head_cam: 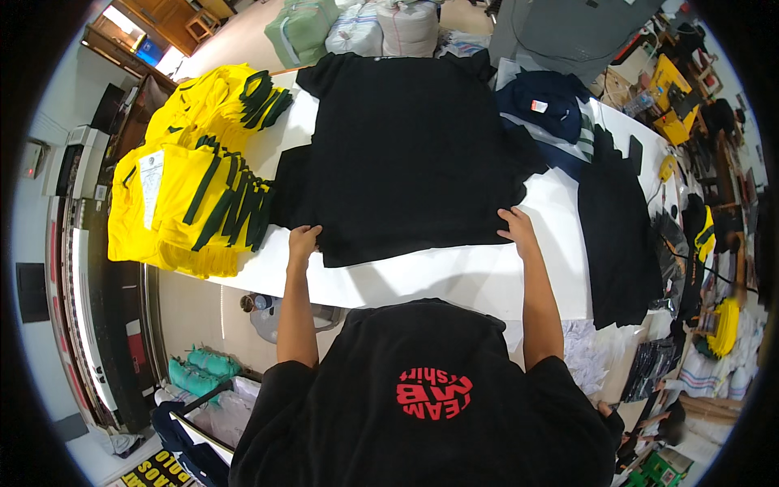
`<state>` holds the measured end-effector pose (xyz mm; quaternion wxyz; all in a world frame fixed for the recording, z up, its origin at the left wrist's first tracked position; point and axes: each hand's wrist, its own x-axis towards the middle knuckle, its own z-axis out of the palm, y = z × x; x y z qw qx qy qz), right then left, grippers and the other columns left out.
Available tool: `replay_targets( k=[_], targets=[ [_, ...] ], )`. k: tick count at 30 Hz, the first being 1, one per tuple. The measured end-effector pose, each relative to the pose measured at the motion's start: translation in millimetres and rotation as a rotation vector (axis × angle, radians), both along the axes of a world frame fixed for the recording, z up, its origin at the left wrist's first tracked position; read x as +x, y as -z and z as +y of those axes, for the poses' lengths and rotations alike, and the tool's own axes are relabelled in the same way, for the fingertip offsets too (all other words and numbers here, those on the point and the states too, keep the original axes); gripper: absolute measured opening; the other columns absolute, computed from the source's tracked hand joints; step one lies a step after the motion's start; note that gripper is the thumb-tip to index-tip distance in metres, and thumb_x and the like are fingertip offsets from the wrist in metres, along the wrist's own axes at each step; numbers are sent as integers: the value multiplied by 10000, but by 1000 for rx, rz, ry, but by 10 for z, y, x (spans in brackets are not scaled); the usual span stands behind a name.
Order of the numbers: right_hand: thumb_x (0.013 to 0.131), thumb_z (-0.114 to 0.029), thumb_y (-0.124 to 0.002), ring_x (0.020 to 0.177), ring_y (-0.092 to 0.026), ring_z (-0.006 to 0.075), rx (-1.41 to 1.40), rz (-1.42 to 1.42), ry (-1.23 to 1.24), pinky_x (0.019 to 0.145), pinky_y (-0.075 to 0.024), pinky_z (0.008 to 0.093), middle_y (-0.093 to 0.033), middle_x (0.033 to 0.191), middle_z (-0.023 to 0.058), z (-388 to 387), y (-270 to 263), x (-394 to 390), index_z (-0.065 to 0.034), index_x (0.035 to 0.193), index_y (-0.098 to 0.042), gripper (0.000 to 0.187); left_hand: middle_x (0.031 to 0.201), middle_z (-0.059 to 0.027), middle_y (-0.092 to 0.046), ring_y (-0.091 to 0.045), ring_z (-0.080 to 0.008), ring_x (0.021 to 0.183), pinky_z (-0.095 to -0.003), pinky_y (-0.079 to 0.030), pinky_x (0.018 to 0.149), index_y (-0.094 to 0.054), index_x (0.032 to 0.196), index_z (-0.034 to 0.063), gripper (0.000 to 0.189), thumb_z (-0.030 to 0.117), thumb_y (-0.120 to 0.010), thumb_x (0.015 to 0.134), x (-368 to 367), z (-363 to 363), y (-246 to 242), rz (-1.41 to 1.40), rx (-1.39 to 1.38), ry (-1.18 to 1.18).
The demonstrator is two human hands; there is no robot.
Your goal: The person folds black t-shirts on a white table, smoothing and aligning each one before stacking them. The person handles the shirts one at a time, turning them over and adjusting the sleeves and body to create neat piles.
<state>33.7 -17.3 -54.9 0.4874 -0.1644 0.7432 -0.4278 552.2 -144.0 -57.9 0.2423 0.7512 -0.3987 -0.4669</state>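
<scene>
A black T-shirt (pixel 414 152) lies spread flat on the white table (pixel 377 280), its hem towards me and its collar at the far edge. My left hand (pixel 304 240) holds the left corner of the hem between thumb and fingers. At the right corner, my right hand (pixel 517 226) pinches the fabric near the side edge. Part of another black garment (pixel 293 185) shows beneath the shirt's left side. More black fabric (pixel 526 155) sticks out on the right; whether it belongs to that same garment is hidden.
Folded yellow shirts (pixel 164 207) with dark trim are stacked at left, a written paper (pixel 151 182) on top. Navy garments (pixel 541 106) sit at the back right. Further right lie a black garment stack (pixel 618 243) and a dark phone-like object (pixel 635 154). Large sacks (pixel 408 27) stand beyond the table.
</scene>
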Motion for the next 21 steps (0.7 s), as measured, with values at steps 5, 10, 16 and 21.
replay_targets(
  k=[5, 10, 16, 21],
  targets=[
    [871, -450, -689, 935, -567, 177, 83, -62, -199, 743, -458, 302, -597, 1151, 46, -45, -47, -20, -56, 1247, -592, 553, 939, -141, -692, -648, -209, 826, -303, -487, 784, -690, 1091, -120, 469, 289, -736, 867, 21, 8, -19, -29, -5, 51],
    [903, -368, -657, 966, -577, 167, -17, -69, -184, 773, -478, 335, -613, 1148, 52, 50, -5, -196, -60, 1171, -659, 408, 998, -102, -687, -607, -200, 914, -334, -484, 839, -701, 1172, -19, 483, 346, -727, 858, -18, 17, -283, 73, -29, 32],
    [907, -245, -679, 923, -585, 146, -199, -215, -67, 790, -445, 330, -656, 1018, 26, 105, -577, -170, -53, 1075, -675, 255, 1335, -150, -616, -504, -293, 1286, -467, -431, 1039, -676, 1262, 34, 440, 297, -618, 913, 39, -33, -885, 388, -85, -16],
    [874, -216, -692, 914, -567, 131, -205, -237, 5, 794, -403, 317, -639, 1003, 2, 60, -637, -163, -90, 1000, -648, 184, 1339, -162, -615, -512, -311, 1281, -485, -418, 1064, -692, 1227, 17, 426, 280, -647, 895, 60, 30, -574, 169, 80, 54]
  ],
)
